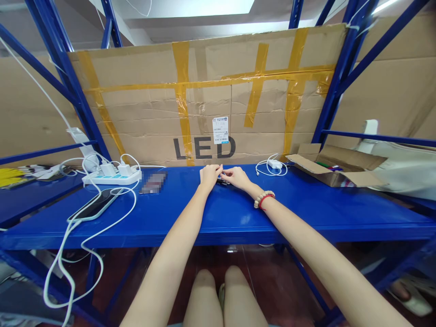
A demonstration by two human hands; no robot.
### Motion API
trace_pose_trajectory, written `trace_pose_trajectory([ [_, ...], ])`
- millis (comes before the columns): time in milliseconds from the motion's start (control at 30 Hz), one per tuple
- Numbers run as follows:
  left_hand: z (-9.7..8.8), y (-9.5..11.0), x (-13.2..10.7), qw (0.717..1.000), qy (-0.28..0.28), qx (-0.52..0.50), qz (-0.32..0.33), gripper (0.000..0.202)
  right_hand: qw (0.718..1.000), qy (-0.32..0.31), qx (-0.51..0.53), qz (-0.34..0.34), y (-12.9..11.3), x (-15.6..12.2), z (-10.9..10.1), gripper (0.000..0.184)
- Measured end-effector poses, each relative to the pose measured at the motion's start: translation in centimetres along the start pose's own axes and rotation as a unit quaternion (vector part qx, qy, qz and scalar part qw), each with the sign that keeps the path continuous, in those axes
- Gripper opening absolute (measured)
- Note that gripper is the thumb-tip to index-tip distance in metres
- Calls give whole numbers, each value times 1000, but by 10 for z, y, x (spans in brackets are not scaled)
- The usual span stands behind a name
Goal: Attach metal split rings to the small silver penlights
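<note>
Both my hands reach to the back middle of the blue metal shelf [238,213]. My left hand [209,175] has its fingers curled and pinched together. My right hand [236,176], with a bead bracelet and a red cord on the wrist, meets it fingertip to fingertip. Between and under the fingers lies a small dark thin object [223,182], mostly hidden; I cannot make out what it is. Both hands seem to pinch it.
A taped cardboard sheet marked LED [204,147] forms the back wall. At left are a white power strip [112,177] with chargers, white cables and a phone [97,204]. At right lie a coiled white cable [272,167] and an open cardboard box [335,165].
</note>
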State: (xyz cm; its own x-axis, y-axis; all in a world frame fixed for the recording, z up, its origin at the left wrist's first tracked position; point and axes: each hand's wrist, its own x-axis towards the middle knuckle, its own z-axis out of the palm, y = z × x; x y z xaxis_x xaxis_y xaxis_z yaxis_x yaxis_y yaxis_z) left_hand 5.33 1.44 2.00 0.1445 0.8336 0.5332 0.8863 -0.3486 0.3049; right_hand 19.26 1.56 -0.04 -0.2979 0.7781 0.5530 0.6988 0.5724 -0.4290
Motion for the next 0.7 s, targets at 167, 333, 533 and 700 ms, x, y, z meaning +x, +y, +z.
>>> trace_pose_trajectory([
  [167, 1, 0, 0, 1000, 15, -6, -3, 44, 1000, -2, 4, -6, 3, 2, 1, 42],
  [333, 4, -2, 0, 1000, 13, -15, -12, 46, 1000, -14, 19, -15, 6, 4, 0, 41],
  [533, 4, -1, 0, 1000, 10, -2, -9, 46, 1000, 3, 26, -16, 6, 5, -1, 40],
  [700, 4, -2, 1, 1000, 19, -6, -21, 48, 997, 6, 67, -28, 1, 4, -1, 46],
])
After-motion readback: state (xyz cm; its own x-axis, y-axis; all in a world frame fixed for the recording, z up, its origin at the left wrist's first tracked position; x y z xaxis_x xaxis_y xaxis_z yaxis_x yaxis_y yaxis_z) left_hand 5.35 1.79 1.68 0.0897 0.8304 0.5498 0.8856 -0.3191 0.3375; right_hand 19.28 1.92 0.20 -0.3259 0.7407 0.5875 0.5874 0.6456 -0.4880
